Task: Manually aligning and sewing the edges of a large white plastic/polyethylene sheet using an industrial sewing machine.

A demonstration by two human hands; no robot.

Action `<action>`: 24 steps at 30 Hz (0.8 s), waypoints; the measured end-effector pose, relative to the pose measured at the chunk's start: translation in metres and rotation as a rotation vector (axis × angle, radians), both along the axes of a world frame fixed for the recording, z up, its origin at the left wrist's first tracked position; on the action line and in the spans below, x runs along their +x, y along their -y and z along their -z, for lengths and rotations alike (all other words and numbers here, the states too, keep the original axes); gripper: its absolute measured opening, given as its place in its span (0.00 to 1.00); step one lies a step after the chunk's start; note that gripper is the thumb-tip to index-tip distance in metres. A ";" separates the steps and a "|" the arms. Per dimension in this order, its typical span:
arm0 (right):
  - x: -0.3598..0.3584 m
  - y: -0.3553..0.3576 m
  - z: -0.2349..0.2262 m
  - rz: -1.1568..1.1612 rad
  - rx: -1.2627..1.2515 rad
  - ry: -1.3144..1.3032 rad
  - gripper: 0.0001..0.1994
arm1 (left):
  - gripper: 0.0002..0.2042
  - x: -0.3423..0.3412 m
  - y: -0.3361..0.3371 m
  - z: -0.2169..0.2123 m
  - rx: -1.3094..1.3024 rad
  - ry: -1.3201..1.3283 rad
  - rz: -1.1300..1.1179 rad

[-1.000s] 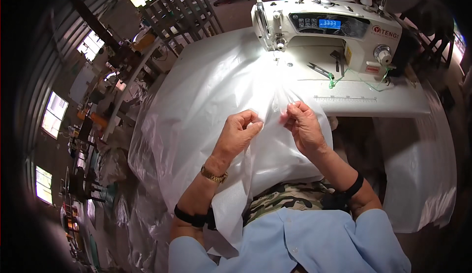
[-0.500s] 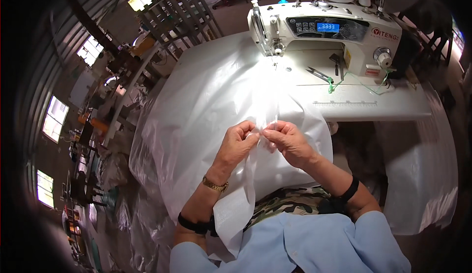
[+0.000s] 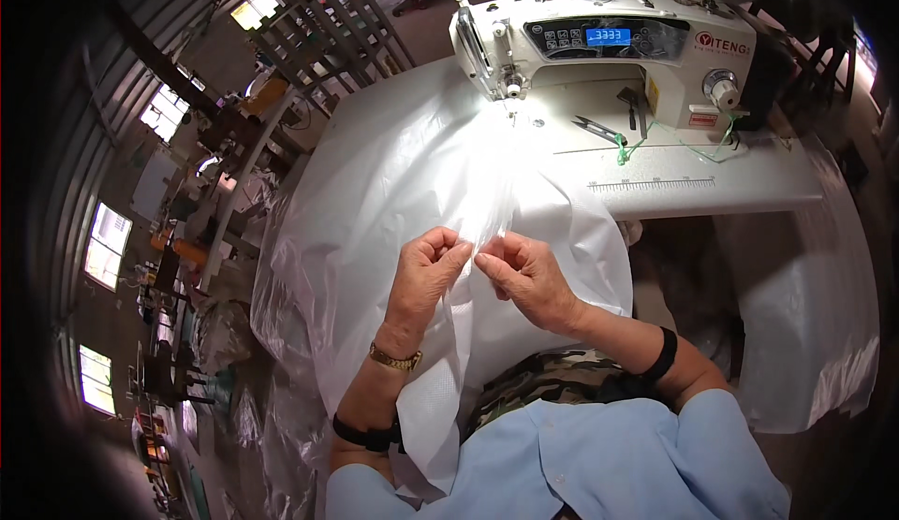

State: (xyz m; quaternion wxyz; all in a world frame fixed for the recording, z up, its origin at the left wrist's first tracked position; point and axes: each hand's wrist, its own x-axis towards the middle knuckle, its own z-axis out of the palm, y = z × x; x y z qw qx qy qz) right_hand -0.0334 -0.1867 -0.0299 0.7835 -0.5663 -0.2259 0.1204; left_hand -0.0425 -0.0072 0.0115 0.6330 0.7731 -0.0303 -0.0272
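Note:
A large sheet of white translucent fabric (image 3: 393,183) lies over the sewing table and hangs down into my lap. My left hand (image 3: 426,272) and my right hand (image 3: 526,272) meet near the picture's middle, both pinching a folded edge of this fabric between thumb and fingers. The fold runs from my fingers up toward the needle of the white sewing machine (image 3: 609,47) at the top. A gold watch sits on my left wrist, and dark bands circle both forearms.
Small snips (image 3: 599,130) with a green cord lie on the machine bed. More white fabric (image 3: 805,333) hangs off the table (image 3: 712,178) at right. Wooden racks (image 3: 342,29) and cluttered workbenches fill the room to the left.
My hands came closer to my body and drew together, from slightly apart to nearly touching on the fabric fold. The camera view dipped, so the machine sits higher in the picture.

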 end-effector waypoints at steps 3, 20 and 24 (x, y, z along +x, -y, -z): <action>-0.001 -0.002 0.001 -0.017 0.038 0.000 0.10 | 0.08 0.000 0.001 -0.001 -0.016 -0.010 0.000; 0.015 -0.004 0.032 0.004 0.058 -0.076 0.13 | 0.06 0.015 -0.007 -0.001 -0.268 -0.151 0.004; 0.035 -0.023 0.052 0.284 0.166 -0.439 0.18 | 0.05 0.017 -0.011 -0.011 -0.285 -0.189 -0.009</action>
